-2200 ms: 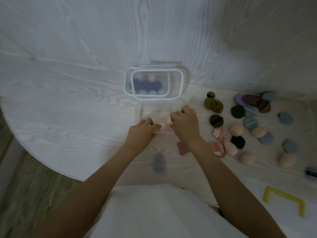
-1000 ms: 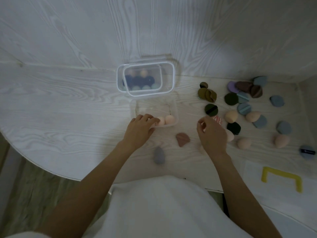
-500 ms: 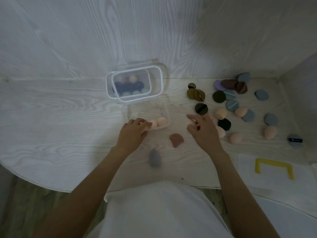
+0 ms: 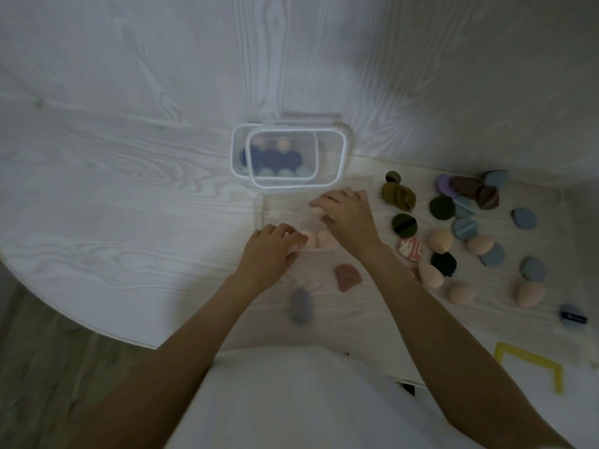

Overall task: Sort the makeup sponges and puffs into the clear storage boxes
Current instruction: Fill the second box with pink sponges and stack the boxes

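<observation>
A lidless clear box [image 4: 263, 211] lies in front of me with two peach sponges [image 4: 316, 240] at its near side. My left hand [image 4: 268, 254] grips the box's near left rim, fingers curled beside those sponges. My right hand [image 4: 347, 215] reaches into the box from the right, its curled fingers holding a pinkish sponge [image 4: 313, 205] that is mostly hidden. Behind it stands a lidded clear box [image 4: 341, 157] holding dark blue, peach and pale teal sponges. Several loose puffs and sponges lie to the right: olive [image 4: 398, 196], dark green [image 4: 441, 207], marbled pink [image 4: 410, 249], peach [image 4: 440, 241], blue [image 4: 523, 218].
A brown puff [image 4: 347, 277] and a grey-purple sponge [image 4: 300, 305] lie near my body. A yellow-edged object [image 4: 531, 364] sits at the lower right. A wood wall rises behind the boxes, and the table's curved edge [image 4: 97, 328] falls off to the left.
My right hand went to the loose sponges on the right and has come back over the open box. My left hand stayed at the box's near rim.
</observation>
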The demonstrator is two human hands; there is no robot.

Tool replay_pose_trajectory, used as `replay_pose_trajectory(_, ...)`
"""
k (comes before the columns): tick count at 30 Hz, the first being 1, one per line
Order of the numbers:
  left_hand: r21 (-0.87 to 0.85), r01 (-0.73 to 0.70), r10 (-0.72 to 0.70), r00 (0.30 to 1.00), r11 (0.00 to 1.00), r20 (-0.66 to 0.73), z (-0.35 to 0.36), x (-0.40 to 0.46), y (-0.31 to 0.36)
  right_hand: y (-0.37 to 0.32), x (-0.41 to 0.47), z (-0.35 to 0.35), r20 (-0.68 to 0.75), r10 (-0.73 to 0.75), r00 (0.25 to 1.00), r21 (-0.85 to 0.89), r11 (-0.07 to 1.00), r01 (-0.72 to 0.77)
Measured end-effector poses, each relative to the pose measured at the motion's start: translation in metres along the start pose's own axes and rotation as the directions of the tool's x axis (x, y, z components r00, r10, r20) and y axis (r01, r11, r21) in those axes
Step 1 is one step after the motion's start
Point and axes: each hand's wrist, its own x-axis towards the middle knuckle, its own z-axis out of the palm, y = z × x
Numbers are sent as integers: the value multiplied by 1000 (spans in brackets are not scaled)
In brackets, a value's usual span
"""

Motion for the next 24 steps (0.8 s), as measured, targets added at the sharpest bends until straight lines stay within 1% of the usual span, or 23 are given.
replay_pose_trajectory(2,-1,0,0,1000,1000,0,0,0,0,4,1,6,42,-59,997,-24,998,61)
replay_pose_trajectory(4,-2,1,-1,1000,1000,6,-1,0,0,7,0,8,108,-86,990,-48,995,92)
replay_pose_trajectory(6,-2,3,-3,1000,1000,13,-2,0,0,8,-1,7,138,-100,985,-67,992,110)
replay_pose_trajectory(9,6,6,-6,1000,1000,26,-3,1,1,9,-5,5,111,-133,985,-128,981,146)
replay_pose_trajectory(12,13,10,-11,999,1000,45,-5,1,2,11,-9,5,74,-139,987,-177,973,151)
replay_pose_trajectory(17,20,24,-26,996,1000,83,-8,2,5,14,-16,11,-20,-148,989,-119,982,145)
replay_pose_trajectory(22,41,33,-38,992,999,117,-10,3,7,11,-22,10,-102,-19,995,64,998,25)
replay_pose_trajectory(24,43,29,-34,992,999,122,-9,3,7,11,-28,3,-163,48,985,154,988,-22)
